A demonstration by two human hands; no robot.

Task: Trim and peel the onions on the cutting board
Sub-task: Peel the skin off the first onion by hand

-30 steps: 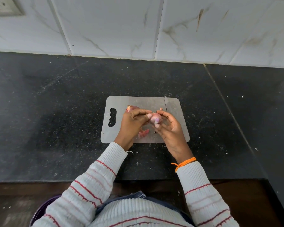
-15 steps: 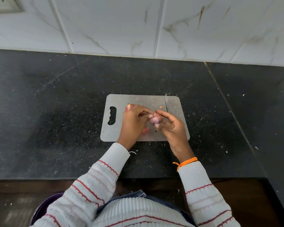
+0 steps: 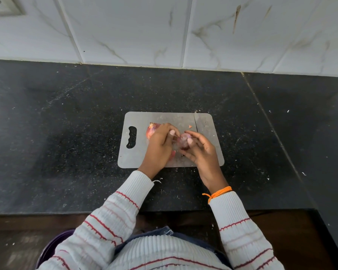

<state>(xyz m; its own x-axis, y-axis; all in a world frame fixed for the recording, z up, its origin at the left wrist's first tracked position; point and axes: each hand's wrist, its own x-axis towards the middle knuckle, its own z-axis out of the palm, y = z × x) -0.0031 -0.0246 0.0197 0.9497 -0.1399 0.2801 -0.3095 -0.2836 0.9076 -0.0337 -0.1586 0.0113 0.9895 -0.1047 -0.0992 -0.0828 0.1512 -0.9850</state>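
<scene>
A small pale purple onion (image 3: 183, 140) is held between both hands just above the grey cutting board (image 3: 209, 154). My right hand (image 3: 200, 151) cups it from the right, thumb on its side. My left hand (image 3: 160, 147) pinches at its left side with thumb and fingertips. A second onion (image 3: 151, 129) with reddish skin lies on the board behind my left hand, partly hidden. A knife blade (image 3: 196, 121) lies on the board's far right part; its handle is hidden by my right hand. A bit of pink peel (image 3: 173, 153) shows under my left hand.
The board rests on a black speckled counter (image 3: 66, 152) with a white tiled wall (image 3: 183, 30) behind. A small peel scrap (image 3: 190, 126) lies on the board. A purple bin rim (image 3: 53, 246) shows low left, below the counter's front edge.
Both hands have stayed on the small onion. The left fingers have shifted along its left side and the onion has turned slightly between the hands.
</scene>
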